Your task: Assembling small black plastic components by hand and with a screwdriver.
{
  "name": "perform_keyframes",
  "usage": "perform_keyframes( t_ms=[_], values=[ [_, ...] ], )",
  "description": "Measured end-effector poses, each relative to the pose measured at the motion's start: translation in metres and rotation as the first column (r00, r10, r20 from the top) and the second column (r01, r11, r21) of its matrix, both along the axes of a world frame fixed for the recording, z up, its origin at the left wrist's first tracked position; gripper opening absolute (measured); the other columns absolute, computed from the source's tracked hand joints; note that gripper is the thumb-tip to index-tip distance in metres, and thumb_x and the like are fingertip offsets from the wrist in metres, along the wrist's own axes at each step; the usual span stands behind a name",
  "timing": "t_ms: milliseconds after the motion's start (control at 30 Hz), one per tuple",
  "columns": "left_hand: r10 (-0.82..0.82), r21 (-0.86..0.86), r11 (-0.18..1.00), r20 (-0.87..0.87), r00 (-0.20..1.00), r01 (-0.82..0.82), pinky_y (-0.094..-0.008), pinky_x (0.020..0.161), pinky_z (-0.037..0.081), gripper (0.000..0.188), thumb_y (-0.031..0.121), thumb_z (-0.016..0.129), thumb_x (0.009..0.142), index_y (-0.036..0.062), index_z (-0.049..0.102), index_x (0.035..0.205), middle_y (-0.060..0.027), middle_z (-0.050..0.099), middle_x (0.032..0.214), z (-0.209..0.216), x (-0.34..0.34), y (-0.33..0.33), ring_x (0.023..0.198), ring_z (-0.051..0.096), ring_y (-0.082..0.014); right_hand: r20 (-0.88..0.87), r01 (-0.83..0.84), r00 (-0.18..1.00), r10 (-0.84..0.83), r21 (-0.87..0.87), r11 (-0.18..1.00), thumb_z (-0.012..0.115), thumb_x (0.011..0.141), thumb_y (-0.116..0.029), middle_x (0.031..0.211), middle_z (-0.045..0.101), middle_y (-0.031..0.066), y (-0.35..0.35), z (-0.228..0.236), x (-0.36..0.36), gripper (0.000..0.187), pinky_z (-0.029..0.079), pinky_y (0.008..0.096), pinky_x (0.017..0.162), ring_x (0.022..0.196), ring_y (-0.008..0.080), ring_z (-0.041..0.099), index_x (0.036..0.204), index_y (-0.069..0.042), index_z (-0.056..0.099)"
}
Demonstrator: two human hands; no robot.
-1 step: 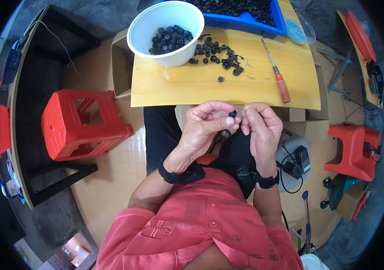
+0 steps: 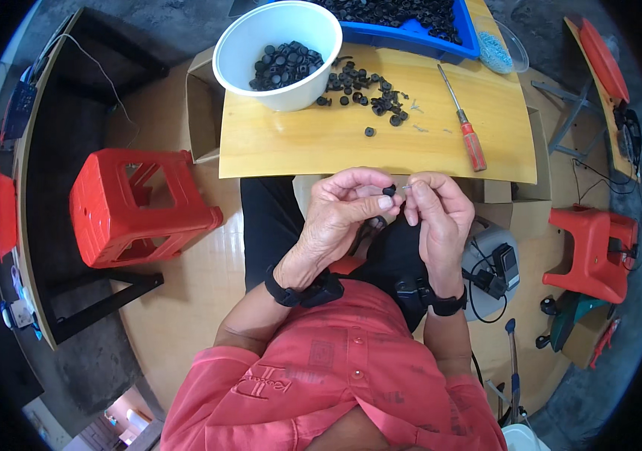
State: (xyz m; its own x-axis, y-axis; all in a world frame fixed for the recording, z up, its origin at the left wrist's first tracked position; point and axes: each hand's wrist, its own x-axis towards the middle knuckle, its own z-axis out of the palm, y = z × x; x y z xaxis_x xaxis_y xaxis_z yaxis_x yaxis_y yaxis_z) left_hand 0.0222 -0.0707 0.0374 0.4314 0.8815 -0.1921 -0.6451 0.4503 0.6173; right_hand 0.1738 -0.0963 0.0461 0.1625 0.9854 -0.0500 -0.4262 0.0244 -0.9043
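Just in front of the table's near edge, my left hand pinches a small round black plastic part between thumb and fingertips. Close beside it, my right hand has thumb and forefinger pressed together on a tiny, thin, pale metal-looking piece, too small to name. The two hands' fingertips nearly meet. Beyond them, loose black plastic parts lie scattered on the yellow table. More black parts fill the bottom of a white bowl at the back left.
A blue tray heaped with black parts stands at the far edge. To the right lie a red-handled screwdriver and a clear dish of small pale-blue pieces. Red stools stand left and right.
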Motion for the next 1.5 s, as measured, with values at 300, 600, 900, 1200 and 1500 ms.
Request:
perform_keyframes(
  t_ms=[300, 600, 900, 1200, 1500],
  values=[
    [0.033, 0.051, 0.998, 0.038, 0.999, -0.035, -0.0299, 0.073, 0.054, 0.023, -0.010, 0.065, 0.076, -0.0014, 0.062, 0.097, -0.0140, 0.061, 0.101, -0.001, 0.000, 0.001, 0.082, 0.063, -0.0172, 0.309, 0.087, 0.944, -0.115, 0.104, 0.991, 0.061, 0.086, -0.003, 0.079, 0.059, 0.0023, -0.008, 0.008, -0.004, 0.005, 0.041, 0.0173, 0.056, 0.061, 0.0049, 0.051, 0.088, 0.002, 0.061],
    [-0.039, 0.073, 0.997, 0.141, 0.989, 0.029, -0.0309, 0.074, 0.054, 0.020, -0.007, 0.063, 0.077, -0.0003, 0.061, 0.095, -0.0171, 0.058, 0.106, -0.006, -0.002, 0.002, 0.087, 0.062, -0.0224, 0.504, 0.076, 0.837, -0.213, 0.278, 0.957, 0.061, 0.084, 0.001, 0.083, 0.061, 0.0085, -0.010, 0.024, -0.009, 0.004, 0.047, 0.0222, 0.063, 0.071, 0.0121, 0.060, 0.086, 0.004, 0.059],
    [-0.058, 0.031, 0.998, 0.173, 0.983, 0.054, -0.0321, 0.073, 0.053, 0.024, -0.005, 0.065, 0.076, 0.0012, 0.061, 0.100, -0.0155, 0.061, 0.101, -0.006, -0.002, 0.001, 0.086, 0.061, -0.0216, 0.576, 0.054, 0.775, -0.259, 0.347, 0.936, 0.062, 0.081, 0.002, 0.077, 0.061, 0.0089, -0.007, 0.018, -0.009, 0.004, 0.046, 0.0238, 0.060, 0.067, 0.0137, 0.058, 0.084, 0.002, 0.060],
    [-0.028, 0.079, 0.997, 0.065, 0.997, 0.023, -0.0321, 0.074, 0.053, 0.025, -0.007, 0.066, 0.075, 0.0000, 0.060, 0.099, -0.0159, 0.062, 0.099, -0.007, -0.003, 0.002, 0.086, 0.062, -0.0207, 0.764, -0.035, 0.521, -0.381, 0.465, 0.885, 0.064, 0.078, 0.001, 0.074, 0.059, 0.0104, -0.002, 0.025, -0.008, 0.006, 0.045, 0.0302, 0.053, 0.062, 0.0212, 0.056, 0.082, 0.000, 0.059],
    [-0.012, 0.107, 0.994, 0.042, 0.999, 0.007, -0.0313, 0.074, 0.053, 0.026, -0.009, 0.066, 0.075, 0.0002, 0.061, 0.098, -0.0164, 0.063, 0.098, -0.008, -0.003, 0.002, 0.084, 0.063, -0.0206, 0.779, -0.091, 0.489, -0.392, 0.493, 0.865, 0.066, 0.076, 0.001, 0.075, 0.058, 0.0103, -0.003, 0.025, -0.012, 0.010, 0.045, 0.0308, 0.054, 0.063, 0.0227, 0.056, 0.084, 0.000, 0.061]
  ],
)
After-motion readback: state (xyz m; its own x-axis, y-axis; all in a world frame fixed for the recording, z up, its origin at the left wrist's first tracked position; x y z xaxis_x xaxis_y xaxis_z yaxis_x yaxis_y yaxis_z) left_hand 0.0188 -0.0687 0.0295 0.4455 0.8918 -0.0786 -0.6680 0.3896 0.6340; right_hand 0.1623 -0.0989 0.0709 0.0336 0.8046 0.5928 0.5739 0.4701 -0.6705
